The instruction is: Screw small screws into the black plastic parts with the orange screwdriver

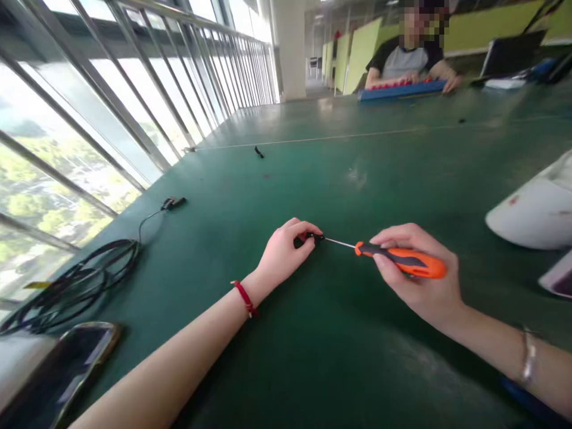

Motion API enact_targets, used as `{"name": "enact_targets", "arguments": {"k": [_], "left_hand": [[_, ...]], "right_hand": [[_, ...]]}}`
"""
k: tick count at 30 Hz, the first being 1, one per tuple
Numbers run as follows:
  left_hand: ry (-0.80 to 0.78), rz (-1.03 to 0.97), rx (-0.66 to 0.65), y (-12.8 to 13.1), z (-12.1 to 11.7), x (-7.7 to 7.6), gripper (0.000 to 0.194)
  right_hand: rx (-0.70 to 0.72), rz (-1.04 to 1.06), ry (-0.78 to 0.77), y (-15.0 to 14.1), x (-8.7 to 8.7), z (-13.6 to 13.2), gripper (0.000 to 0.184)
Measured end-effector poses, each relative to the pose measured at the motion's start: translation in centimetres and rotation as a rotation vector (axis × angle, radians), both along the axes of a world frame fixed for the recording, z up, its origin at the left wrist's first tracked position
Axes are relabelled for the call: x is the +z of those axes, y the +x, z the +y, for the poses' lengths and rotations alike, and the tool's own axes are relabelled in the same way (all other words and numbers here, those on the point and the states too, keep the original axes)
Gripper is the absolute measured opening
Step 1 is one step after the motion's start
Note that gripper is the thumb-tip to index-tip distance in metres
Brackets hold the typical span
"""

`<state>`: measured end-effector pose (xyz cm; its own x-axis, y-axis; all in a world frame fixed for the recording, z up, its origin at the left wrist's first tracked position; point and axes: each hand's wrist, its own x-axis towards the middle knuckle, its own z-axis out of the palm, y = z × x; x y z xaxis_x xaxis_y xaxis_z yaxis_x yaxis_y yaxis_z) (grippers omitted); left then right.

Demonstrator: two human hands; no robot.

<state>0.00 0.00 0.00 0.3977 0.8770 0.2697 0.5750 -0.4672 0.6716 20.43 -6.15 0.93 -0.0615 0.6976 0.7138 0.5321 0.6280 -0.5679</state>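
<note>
A black part (317,237) is pinched steady, seemingly, by the left hand (286,247); a screwdriver (413,263), aimed there, is gripped by the right hand (426,292).

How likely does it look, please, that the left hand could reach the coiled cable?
Probably yes: nothing visible blocks the left hand from the cable, though that hand holds a small black piece.
</note>
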Motion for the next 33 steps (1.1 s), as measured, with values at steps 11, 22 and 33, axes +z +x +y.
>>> {"name": "enact_targets", "arguments": {"k": [11, 22, 33], "left_hand": [[0.046, 0.003, -0.005, -0.29, 0.27, -0.47, 0.015], [0.048, 0.008, -0.005, -0.27, 0.33, -0.42, 0.014], [0.050, 0.014, -0.013, -0.30, 0.30, -0.40, 0.015]], "right_hand": [[0.035, -0.065, -0.024, 0.17, 0.20, -0.09, 0.008], [0.086, -0.008, -0.048, 0.32, 0.12, 0.02, 0.027], [0.044, 0.111, -0.008, 0.03, 0.00, 0.15, 0.036]]}}
